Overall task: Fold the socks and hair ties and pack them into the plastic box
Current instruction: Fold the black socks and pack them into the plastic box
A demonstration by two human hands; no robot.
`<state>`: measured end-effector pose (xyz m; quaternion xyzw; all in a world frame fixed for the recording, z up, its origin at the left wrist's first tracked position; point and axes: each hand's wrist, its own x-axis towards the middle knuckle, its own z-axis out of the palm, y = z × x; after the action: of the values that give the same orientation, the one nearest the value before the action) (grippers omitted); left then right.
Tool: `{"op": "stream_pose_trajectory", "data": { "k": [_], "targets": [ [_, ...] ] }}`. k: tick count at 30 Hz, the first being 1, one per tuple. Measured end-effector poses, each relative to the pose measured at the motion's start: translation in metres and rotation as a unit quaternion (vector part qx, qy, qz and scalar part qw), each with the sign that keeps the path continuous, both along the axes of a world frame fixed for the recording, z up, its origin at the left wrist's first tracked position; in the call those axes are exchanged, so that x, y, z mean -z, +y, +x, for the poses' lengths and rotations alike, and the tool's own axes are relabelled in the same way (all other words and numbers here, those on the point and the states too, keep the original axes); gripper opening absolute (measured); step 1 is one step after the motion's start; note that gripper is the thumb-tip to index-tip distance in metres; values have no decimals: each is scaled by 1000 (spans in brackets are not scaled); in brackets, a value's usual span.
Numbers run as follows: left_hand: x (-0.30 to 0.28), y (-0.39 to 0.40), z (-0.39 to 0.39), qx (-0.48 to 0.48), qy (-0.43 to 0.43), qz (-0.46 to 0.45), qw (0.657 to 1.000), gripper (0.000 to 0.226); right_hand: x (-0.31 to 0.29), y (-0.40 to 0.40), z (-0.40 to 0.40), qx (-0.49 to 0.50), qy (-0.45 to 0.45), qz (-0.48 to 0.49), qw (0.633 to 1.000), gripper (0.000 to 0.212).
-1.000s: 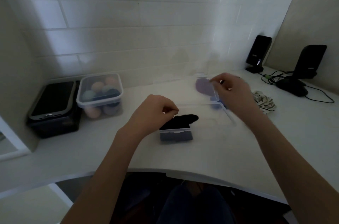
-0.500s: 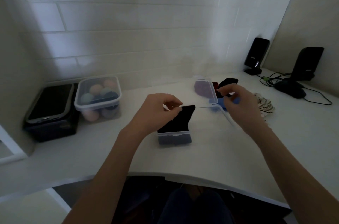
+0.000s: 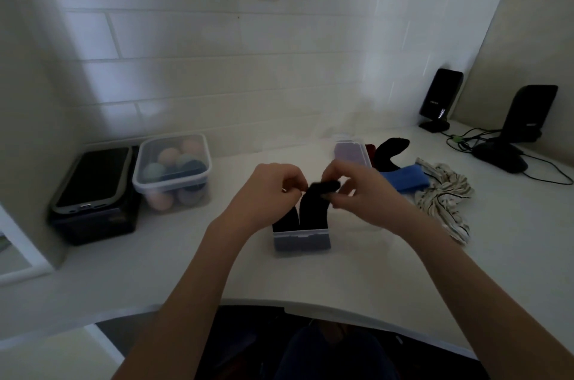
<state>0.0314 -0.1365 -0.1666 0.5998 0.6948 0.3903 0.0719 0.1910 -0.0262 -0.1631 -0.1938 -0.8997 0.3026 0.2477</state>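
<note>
Black sock [image 3: 312, 208] pinched in both grips, left hand [image 3: 273, 190] and right hand [image 3: 360, 190], over one plastic box [image 3: 301, 239].

A single wide-angle head-worn camera looks forward and down from close above the curved white desk [image 3: 310, 280], facing the white tiled wall [image 3: 236, 75].

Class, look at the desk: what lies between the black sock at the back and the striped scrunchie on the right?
In the head view, a folded blue cloth item lies between the black sock and the striped scrunchie, on the white desk.
</note>
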Motion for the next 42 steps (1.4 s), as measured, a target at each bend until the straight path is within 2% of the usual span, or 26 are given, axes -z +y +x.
{"op": "stream_pose_trajectory", "data": {
  "k": [2,5,9,11,13,16,18,24,27,29,30,32,37,39,42],
  "targets": [
    [-1,1,1,23,-27,-10,999,33,-6,-3,0,1,73,-92,993,14],
    [-2,2,3,40,-69,-30,996,31,-20,-7,0,-2,157,-147,977,11],
    [-6,5,8,42,-112,-27,992,23,-33,-13,1,0,242,-178,954,14],
    [-9,8,11,27,-127,-10,991,32,-37,-15,2,-1,256,-170,952,16],
    [-12,13,12,18,-159,10,987,31,-37,-15,2,-7,245,-141,959,16],
    [-16,19,12,20,-301,27,953,26,-32,-15,5,-31,211,-96,972,18],
    [-17,19,12,35,-366,35,929,20,-25,-16,8,-41,183,-63,980,20],
    [-13,18,17,72,-453,23,889,26,-11,-17,7,8,138,74,988,21],
    [-11,17,13,105,-549,13,829,31,-7,-18,7,13,134,71,988,26],
    [-10,14,8,149,-599,8,787,32,-6,-18,7,7,153,13,988,26],
    [-8,12,5,170,-602,9,780,30,-7,-18,7,5,171,-32,985,24],
    [-5,10,2,199,-579,12,791,28,-10,-18,7,4,200,-96,975,19],
    [-6,11,5,177,-551,26,815,25,-19,-21,2,1,234,-131,963,10],
    [-7,12,6,163,-555,34,815,23,-23,-20,1,11,245,-151,958,17],
    [-10,12,10,167,-524,22,835,22,-28,-18,0,29,191,-141,971,38]
  ]
}}
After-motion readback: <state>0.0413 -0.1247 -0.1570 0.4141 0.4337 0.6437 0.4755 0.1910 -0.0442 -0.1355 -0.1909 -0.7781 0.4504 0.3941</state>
